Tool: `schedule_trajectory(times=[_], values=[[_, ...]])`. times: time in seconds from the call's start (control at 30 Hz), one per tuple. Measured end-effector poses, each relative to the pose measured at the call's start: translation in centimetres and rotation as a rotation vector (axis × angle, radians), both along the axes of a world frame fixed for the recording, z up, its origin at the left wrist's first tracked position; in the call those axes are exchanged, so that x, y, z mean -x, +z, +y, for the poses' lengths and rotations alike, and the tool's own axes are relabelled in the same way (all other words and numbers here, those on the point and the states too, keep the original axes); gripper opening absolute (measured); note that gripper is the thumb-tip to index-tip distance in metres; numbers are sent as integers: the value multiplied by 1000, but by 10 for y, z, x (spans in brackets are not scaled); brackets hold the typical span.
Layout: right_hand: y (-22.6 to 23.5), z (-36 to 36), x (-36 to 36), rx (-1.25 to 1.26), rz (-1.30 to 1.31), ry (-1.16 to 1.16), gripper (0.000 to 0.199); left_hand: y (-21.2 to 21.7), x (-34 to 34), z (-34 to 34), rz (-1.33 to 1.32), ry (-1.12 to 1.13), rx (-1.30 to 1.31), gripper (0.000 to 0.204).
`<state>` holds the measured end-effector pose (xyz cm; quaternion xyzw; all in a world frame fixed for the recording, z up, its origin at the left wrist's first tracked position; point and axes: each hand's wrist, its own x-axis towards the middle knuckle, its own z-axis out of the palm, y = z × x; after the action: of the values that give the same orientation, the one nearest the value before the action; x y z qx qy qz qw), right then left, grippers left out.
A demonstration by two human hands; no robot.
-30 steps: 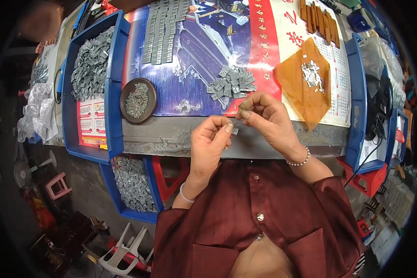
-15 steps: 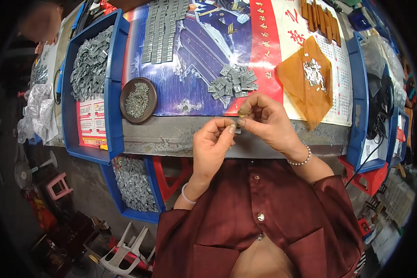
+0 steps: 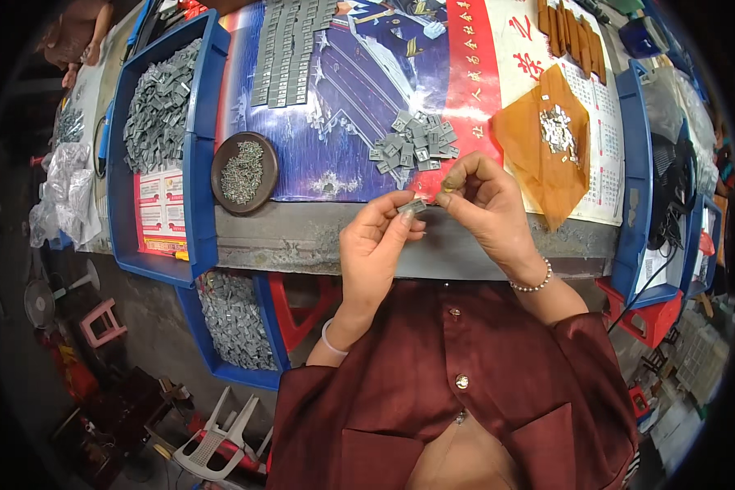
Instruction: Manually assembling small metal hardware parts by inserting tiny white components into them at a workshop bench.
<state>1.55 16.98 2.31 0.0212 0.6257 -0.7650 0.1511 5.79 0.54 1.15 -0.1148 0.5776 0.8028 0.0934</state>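
My left hand (image 3: 377, 241) pinches a small grey plastic block (image 3: 413, 206) between thumb and fingers, above the table's near edge. Just right of it, my right hand (image 3: 492, 211) has its thumb and forefinger pressed together; whatever they may hold is too small to make out. The two hands are slightly apart. Beyond them lies a loose pile of similar grey blocks (image 3: 416, 140). An amber sheet (image 3: 531, 175) to the right carries a heap of small white pieces (image 3: 557, 131). A round dark dish (image 3: 219, 184) with small metal screws (image 3: 243, 173) sits to the left.
Grey blocks stand in neat rows (image 3: 290, 61) at the back. A blue tray (image 3: 206, 147) of grey parts is on the left, another blue bin (image 3: 273, 322) below the edge. Brown strips (image 3: 572, 37) lie back right, near a blue crate (image 3: 633, 180). Another person (image 3: 77, 33) is far left.
My hands have parted slightly: the right has moved up and right, off the block in my left. The grey block now shows more plainly in my left fingers.
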Motion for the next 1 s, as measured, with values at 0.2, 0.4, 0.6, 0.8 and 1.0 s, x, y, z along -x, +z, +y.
schedule_trajectory(times=[0.2, 0.4, 0.6, 0.8, 1.0], values=[[0, -2, -3, 11, -11, 12, 16, -2, 1, -1, -29, 8, -29, 19], [-4, -5, -6, -12, 2, 8, 16, -2, 1, 0, -82, -14, -53, 18], [-1, -6, -8, -138, 121, 2, 16, 1, 2, 2, -69, -14, -31, 22], [-3, -8, -10, -321, 199, 52, 15, 2, 1, 9, -8, 10, 86, 25], [-8, -11, -10, -314, 181, 29, 15, -3, -3, 11, 89, -6, 288, 27]])
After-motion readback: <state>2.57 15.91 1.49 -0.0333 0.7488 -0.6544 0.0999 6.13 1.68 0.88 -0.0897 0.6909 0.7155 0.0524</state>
